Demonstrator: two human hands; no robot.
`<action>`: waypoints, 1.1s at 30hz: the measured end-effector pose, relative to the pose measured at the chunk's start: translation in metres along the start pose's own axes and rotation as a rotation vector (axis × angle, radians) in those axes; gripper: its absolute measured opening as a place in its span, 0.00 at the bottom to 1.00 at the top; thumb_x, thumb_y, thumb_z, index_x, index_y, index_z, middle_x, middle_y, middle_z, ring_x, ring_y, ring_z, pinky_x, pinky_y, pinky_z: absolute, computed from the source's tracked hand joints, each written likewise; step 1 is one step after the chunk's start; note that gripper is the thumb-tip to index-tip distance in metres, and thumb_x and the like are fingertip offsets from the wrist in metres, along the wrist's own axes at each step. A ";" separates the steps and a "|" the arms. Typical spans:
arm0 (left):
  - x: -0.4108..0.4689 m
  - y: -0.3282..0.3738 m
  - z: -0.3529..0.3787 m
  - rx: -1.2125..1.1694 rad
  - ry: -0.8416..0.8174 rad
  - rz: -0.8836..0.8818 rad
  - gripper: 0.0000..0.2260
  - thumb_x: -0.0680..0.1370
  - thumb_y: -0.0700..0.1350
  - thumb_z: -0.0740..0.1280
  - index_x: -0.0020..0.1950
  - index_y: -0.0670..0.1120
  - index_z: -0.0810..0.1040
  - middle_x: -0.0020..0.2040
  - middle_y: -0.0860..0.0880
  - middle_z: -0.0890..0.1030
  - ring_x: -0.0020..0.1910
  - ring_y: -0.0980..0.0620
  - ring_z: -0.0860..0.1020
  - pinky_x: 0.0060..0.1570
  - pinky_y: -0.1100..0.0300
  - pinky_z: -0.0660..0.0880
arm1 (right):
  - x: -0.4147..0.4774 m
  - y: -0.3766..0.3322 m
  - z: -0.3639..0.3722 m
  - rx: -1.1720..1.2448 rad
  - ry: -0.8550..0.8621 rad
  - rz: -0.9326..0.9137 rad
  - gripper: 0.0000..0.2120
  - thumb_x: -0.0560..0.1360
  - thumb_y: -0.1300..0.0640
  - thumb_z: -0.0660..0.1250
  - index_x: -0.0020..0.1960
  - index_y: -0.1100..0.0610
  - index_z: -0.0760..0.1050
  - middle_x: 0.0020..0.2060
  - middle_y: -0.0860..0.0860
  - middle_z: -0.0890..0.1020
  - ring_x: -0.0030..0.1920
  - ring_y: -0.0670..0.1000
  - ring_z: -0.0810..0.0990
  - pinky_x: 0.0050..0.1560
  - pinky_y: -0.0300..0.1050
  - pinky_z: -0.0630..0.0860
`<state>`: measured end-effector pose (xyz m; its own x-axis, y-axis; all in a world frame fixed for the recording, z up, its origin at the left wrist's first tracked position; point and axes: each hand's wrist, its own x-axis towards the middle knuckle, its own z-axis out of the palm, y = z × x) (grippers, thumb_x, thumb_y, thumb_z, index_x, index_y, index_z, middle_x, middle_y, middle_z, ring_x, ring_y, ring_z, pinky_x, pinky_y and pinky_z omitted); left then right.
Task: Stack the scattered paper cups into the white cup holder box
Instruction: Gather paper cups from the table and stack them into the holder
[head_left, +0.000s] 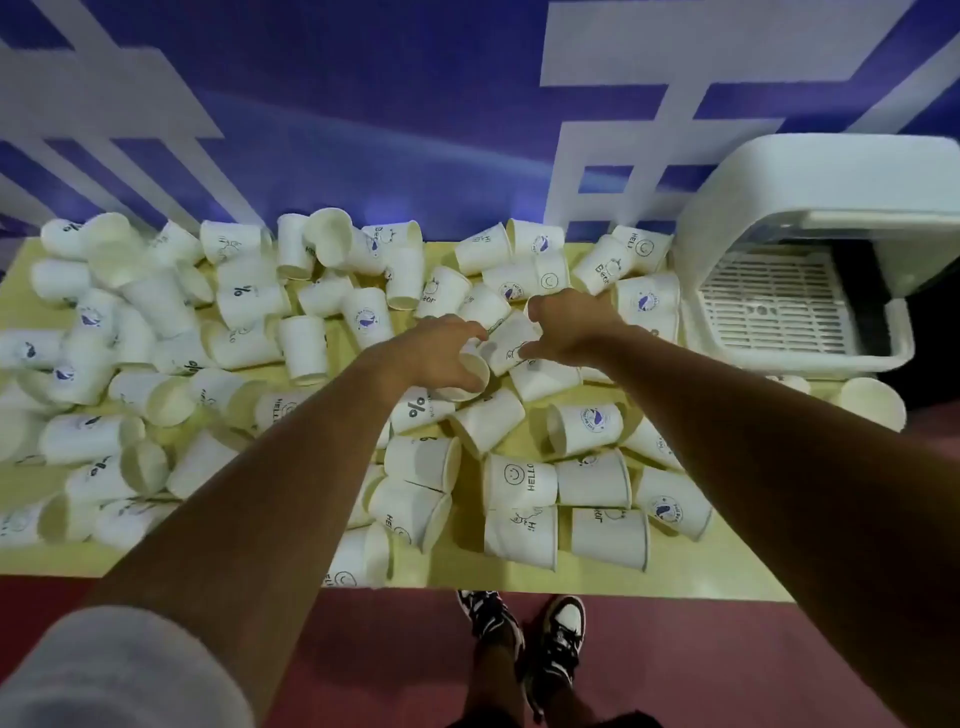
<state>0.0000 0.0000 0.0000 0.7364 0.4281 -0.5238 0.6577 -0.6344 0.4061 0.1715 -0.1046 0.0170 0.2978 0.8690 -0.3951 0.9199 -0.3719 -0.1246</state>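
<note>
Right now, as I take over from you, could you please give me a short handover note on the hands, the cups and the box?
Left hand grips the near cup at mid-table.
Right hand pinches the printed cup right beside it.
Scattered cups lie mostly on their sides all over the yellow table.
White cup holder box stands at the table's right end.
Done: no cups show in the box.
Left: nest the cups and load the box.

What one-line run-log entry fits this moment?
left hand holds cup | right hand holds second cup | scattered cups on table | white box at right
</note>
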 end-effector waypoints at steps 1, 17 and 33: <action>0.001 -0.001 0.000 0.007 -0.013 0.007 0.35 0.71 0.56 0.77 0.75 0.56 0.66 0.72 0.49 0.68 0.71 0.44 0.64 0.69 0.48 0.66 | 0.003 -0.002 0.002 -0.016 -0.015 0.018 0.26 0.75 0.40 0.69 0.66 0.55 0.71 0.60 0.54 0.79 0.60 0.58 0.77 0.52 0.50 0.73; 0.030 -0.024 0.016 -0.101 0.007 -0.021 0.28 0.68 0.59 0.78 0.66 0.57 0.76 0.73 0.47 0.62 0.73 0.46 0.61 0.62 0.53 0.70 | 0.037 -0.003 0.044 0.048 0.047 0.211 0.17 0.80 0.56 0.65 0.66 0.59 0.70 0.61 0.58 0.74 0.62 0.60 0.76 0.57 0.53 0.74; 0.008 0.008 -0.058 -0.274 0.181 -0.047 0.17 0.67 0.62 0.77 0.53 0.62 0.80 0.59 0.50 0.74 0.52 0.53 0.76 0.43 0.62 0.71 | 0.002 -0.002 -0.053 0.154 0.048 0.018 0.13 0.80 0.56 0.64 0.61 0.62 0.75 0.58 0.61 0.78 0.59 0.61 0.74 0.55 0.49 0.72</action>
<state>0.0202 0.0351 0.0427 0.7040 0.5761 -0.4152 0.6920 -0.4250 0.5836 0.1839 -0.0853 0.0645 0.3287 0.8750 -0.3554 0.8655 -0.4297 -0.2576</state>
